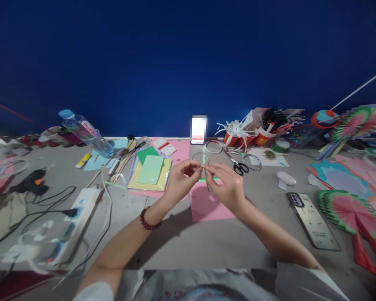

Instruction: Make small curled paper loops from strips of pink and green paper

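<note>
Dark red beaded bracelet, grey sleeves

The left hand and right hand are in frame centre; a screen is behind, scissors right, a power strip lower left.

We had bare tabletop open this side of left hand and right hand! Leftward, power strip and white cable blocked us; rightward, the phone did!

The head camera looks forward and down over both hands.
</note>
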The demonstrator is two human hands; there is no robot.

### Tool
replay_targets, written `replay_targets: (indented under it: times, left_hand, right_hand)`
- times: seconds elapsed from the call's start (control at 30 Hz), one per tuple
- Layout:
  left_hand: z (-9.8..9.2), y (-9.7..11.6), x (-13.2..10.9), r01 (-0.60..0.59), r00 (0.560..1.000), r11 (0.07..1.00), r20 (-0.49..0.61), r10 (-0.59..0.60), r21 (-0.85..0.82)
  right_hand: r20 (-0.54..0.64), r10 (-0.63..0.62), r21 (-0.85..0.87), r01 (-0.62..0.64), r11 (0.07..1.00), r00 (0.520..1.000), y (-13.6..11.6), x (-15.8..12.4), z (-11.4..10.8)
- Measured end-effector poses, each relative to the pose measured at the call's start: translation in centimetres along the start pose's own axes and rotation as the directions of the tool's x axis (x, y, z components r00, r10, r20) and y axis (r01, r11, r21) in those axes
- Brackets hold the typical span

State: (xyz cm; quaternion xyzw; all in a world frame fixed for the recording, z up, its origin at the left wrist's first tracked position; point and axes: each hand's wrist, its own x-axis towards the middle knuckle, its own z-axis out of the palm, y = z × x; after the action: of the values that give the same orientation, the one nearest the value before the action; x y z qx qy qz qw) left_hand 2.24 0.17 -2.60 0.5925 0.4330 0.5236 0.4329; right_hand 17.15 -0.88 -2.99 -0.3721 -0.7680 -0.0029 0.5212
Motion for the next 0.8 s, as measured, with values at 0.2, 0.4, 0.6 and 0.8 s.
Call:
replay_targets:
  times: [0.2, 0.4, 0.6, 0.8]
  left_hand:
    - [-0.1, 0.0, 0.3, 0.050, 0.998, 0.994, 0.042, -0.046, -0.098]
    - [-0.2, 0.3, 0.3, 0.031, 0.997, 0.999, 0.065, -0.030, -0.029]
    - [-0.2, 0.5, -0.2, -0.094, 0.995, 0.985, 0.052, 0.088, 0.142]
    - [-0.2, 0.6, -0.4, -0.181, 0.983, 0.955, 0.085, 0.165, 0.235]
  right_hand:
    - [0.017, 0.018, -0.029, -0.017, 0.999, 1.000, 0.0, -0.1, 0.1]
    - [0.010, 0.044, 0.000, -0.044, 0.999, 0.999, 0.1, 0.4, -0.2]
    - [0.073, 0.041, -0.003, -0.040, 0.999, 0.997, 0.5, 1.0, -0.9]
    - [0.124, -0.030, -0.071, 0.039, 0.997, 0.992, 0.8, 1.0, -1.2]
